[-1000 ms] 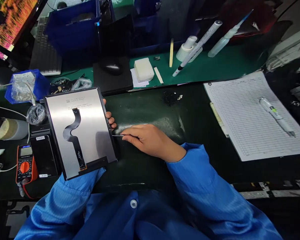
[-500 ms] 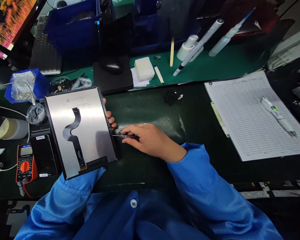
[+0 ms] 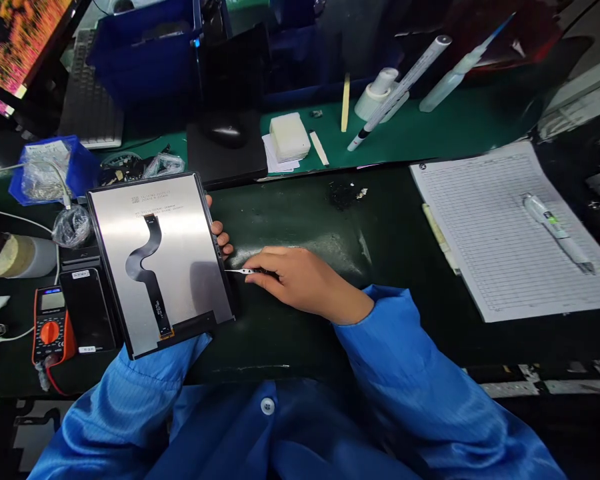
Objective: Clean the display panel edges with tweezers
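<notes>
A tablet-sized display panel (image 3: 180, 240) is held up at the left, its silver back facing me. A curved black ribbon cable (image 3: 153, 287) runs down that back. My left hand (image 3: 221, 239) grips the panel from beneath; only its fingertips show past the right edge, and the palm is hidden. My right hand (image 3: 300, 280) pinches a pair of thin metal tweezers (image 3: 249, 271). Their tip meets the panel's right edge in this view; whether it touches I cannot tell.
An orange multimeter (image 3: 53, 330) and a black phone-like device (image 3: 89, 310) lie left. Lined sheets (image 3: 495, 220) with a pen (image 3: 557, 233) lie right. Behind are a white sponge block (image 3: 289, 137), a marker (image 3: 400, 93), and black scraps (image 3: 344, 195) on the dark mat (image 3: 300, 213).
The tweezers have turned slightly in my right hand and now look brighter. The panel and both hands stay nearly where they were.
</notes>
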A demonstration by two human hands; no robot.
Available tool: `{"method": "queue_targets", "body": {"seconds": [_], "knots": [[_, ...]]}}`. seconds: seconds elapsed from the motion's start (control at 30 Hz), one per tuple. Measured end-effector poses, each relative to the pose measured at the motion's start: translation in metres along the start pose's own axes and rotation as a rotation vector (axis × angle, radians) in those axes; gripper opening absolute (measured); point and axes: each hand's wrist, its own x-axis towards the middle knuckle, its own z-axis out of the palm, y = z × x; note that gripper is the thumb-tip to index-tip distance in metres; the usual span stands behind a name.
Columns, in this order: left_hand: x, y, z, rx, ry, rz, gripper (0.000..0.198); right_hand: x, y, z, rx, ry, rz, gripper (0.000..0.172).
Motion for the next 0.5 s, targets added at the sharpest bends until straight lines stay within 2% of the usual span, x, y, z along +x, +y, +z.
{"method": "queue_targets", "body": {"seconds": [0.1, 0.27, 0.37, 0.5], "knots": [[-0.0005, 0.0010, 0.0017, 0.025, -0.081, -0.005, 0.030, 0.0003, 0.0004, 0.0000, -0.038, -0.005, -0.006, 0.022], [-0.0017, -0.0004, 0.0039, -0.007, -0.080, 0.024, 0.032, 0.0004, -0.0008, 0.0002, 0.048, 0.003, 0.015, 0.020], [-0.0014, 0.0010, 0.0032, -0.031, -0.093, 0.002, 0.034, 0.0007, 0.0000, 0.0007, 0.012, 0.000, 0.000, 0.017], [-0.0008, 0.0033, 0.0021, -0.009, -0.101, -0.027, 0.040, 0.0005, 0.0004, 0.0008, -0.032, -0.005, -0.007, 0.023]]}}
